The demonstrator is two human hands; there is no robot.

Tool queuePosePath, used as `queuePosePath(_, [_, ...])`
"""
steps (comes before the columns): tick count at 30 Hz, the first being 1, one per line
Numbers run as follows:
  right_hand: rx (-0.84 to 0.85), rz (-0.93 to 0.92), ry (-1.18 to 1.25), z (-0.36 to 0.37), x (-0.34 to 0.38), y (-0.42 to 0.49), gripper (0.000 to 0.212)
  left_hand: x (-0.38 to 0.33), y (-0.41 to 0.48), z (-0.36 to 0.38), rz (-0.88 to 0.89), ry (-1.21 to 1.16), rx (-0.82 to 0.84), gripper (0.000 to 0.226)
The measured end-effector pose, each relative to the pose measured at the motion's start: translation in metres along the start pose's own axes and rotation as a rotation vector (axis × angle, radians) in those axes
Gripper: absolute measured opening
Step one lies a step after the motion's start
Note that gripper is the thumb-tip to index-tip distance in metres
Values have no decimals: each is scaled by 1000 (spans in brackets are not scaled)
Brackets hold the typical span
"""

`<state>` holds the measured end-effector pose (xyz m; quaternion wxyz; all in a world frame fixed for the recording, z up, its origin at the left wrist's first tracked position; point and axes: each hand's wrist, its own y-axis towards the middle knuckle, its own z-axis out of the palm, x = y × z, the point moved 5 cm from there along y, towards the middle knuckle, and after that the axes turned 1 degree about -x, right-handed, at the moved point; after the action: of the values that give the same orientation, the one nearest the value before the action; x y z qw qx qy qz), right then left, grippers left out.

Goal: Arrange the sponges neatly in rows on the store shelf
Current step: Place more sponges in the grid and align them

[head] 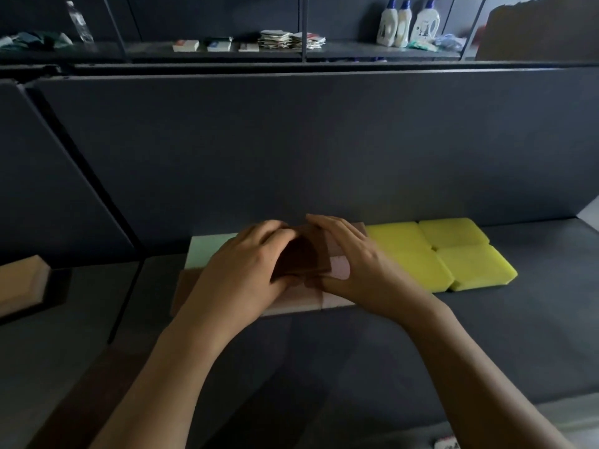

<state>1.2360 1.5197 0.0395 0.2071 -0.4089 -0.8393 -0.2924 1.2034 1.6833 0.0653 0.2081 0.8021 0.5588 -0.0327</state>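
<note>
My brown sponge [301, 256]: matt, soft-looking foam. Same w/ yellow sponges [447, 254], tops faintly textured. The shelf [486, 335]: smooth, matt, dark. Far-off bottles [402, 25]: glossy white plastic.

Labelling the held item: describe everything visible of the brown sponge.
The brown sponge is a dark, flat, roughly square slab, matte and foam-like. It is tilted over the pink sponges, left of the yellow sponges. The left hand grips its left side, fingers curled over the far edge; the right hand pinches its right side between fingers and thumb. The hands hide much of it.
</note>
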Motion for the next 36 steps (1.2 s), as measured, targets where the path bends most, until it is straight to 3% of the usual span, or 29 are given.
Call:
queuePosePath(6, [-67,100,-104,-33,-38,-14,64,-17,29,20,-22,1,25,59])
queuePosePath(12, [-25,139,-141,-48,-61,-19,57,-29,49,37,-41,-1,57,59])
queuePosePath(16, [-17,176,-243,-55,-83,-20,39,-32,61,43,-51,0,66,60])
queuePosePath(22, [67,287,-343,-55,-105,-23,47,-38,75,52,-61,-6,80,60])
queuePosePath(36, [81,245,-374,-46,-110,-23,40,-43,77,67,-19,24,36,61])
